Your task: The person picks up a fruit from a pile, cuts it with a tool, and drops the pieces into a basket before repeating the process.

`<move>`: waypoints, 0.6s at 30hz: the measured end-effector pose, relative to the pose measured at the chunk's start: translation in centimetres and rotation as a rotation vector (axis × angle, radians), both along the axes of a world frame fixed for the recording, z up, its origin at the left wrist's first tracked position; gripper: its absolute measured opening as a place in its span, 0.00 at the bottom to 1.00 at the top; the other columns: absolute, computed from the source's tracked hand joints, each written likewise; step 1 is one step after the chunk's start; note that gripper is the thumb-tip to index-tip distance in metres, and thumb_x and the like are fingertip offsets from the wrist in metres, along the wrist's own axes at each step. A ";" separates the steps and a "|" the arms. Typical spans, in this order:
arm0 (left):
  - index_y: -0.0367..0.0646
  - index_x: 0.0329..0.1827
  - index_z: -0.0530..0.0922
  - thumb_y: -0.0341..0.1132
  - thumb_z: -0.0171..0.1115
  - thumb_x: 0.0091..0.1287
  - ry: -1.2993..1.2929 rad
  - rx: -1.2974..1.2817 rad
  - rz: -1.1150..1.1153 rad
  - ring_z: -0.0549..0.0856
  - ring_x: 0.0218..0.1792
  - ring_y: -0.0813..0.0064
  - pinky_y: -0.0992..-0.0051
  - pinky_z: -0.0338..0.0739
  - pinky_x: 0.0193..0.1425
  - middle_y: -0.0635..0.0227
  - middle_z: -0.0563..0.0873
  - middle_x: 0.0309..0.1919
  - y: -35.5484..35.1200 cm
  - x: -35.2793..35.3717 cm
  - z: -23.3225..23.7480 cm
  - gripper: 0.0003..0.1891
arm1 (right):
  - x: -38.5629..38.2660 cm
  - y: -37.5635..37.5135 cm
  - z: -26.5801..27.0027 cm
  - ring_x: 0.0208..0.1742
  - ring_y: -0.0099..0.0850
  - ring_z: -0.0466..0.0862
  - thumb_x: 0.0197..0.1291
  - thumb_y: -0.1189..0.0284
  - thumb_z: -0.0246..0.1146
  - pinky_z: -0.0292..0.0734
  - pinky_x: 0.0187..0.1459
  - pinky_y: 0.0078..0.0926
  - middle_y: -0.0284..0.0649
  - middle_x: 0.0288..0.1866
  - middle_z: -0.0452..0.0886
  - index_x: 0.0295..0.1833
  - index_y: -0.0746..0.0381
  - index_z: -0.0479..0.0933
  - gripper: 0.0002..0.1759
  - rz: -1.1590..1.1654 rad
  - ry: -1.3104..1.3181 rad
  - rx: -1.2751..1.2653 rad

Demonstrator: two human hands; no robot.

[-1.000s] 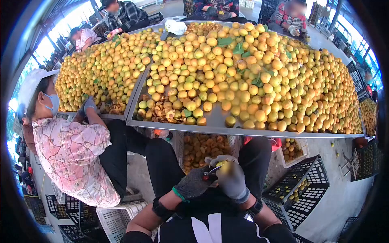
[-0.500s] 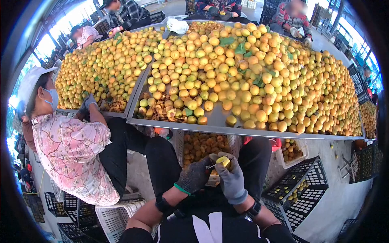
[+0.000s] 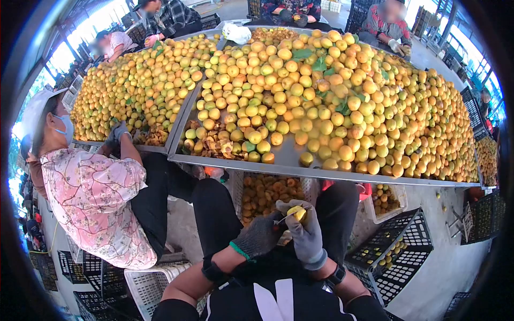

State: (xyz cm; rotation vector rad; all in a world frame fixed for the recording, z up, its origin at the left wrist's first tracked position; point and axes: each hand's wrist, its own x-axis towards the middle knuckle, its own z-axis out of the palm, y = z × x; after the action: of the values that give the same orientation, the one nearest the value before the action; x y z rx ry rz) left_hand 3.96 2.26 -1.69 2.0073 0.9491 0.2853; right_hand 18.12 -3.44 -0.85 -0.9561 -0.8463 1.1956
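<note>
My right hand (image 3: 307, 239), in a light grey glove, is closed around a yellow apricot (image 3: 297, 214) above my lap. To its left, my left hand (image 3: 258, 235) wears a dark grey glove with a green cuff and is closed on a small knife. The thin knife blade (image 3: 283, 218) points toward the apricot's left side; its handle is hidden in the glove. Below the table edge, between my knees, a crate (image 3: 237, 195) holds halved, orange-brown apricots (image 3: 267, 193).
A metal table (image 3: 287, 153) bears heaped apricots (image 3: 342, 101) and some torn scraps (image 3: 217, 143). A person in a pink floral shirt (image 3: 93, 198) sits at my left. Black crates (image 3: 415, 230) stand at right, a white crate (image 3: 143, 289) at lower left. Other people sit across the table.
My left hand has drawn down and left, a little away from the apricot. My right hand still holds the fruit, which now shows more openly. Across the table, workers' hands have shifted.
</note>
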 end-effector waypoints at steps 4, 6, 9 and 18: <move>0.39 0.56 0.75 0.34 0.57 0.67 0.071 -0.019 0.073 0.86 0.39 0.48 0.57 0.81 0.42 0.46 0.85 0.39 0.3 0.8 0.4 0.16 | 0.1 0.5 0.1 0.61 0.30 0.77 0.70 0.73 0.57 0.71 0.62 0.28 0.44 0.59 0.77 0.61 0.63 0.65 0.17 -0.018 0.028 -0.133; 0.39 0.55 0.75 0.34 0.57 0.67 0.058 -0.020 0.092 0.85 0.40 0.48 0.56 0.81 0.43 0.46 0.85 0.40 0.2 0.8 0.0 0.15 | 0.0 0.6 -0.4 0.60 0.30 0.77 0.70 0.74 0.57 0.71 0.62 0.27 0.44 0.59 0.77 0.61 0.63 0.65 0.17 -0.029 0.030 -0.105; 0.39 0.54 0.76 0.34 0.55 0.68 0.014 -0.028 0.070 0.85 0.42 0.49 0.56 0.81 0.44 0.47 0.85 0.40 0.3 0.7 -1.9 0.14 | -1.2 0.8 -0.5 0.59 0.30 0.78 0.70 0.74 0.57 0.71 0.61 0.27 0.43 0.58 0.78 0.60 0.64 0.66 0.16 -0.054 0.041 -0.050; 0.41 0.51 0.78 0.37 0.54 0.70 0.172 0.011 0.068 0.84 0.42 0.50 0.58 0.80 0.43 0.50 0.84 0.40 0.3 1.1 -3.7 0.13 | 0.1 1.6 -2.0 0.54 0.26 0.80 0.69 0.71 0.58 0.73 0.57 0.24 0.38 0.50 0.81 0.58 0.64 0.72 0.15 -0.022 0.287 -0.179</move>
State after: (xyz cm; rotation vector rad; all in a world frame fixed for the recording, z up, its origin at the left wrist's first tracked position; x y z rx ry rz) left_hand 5.07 2.55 -5.36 2.0375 1.1269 0.1564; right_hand 18.26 -1.84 -2.83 -0.9068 -0.5055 1.3674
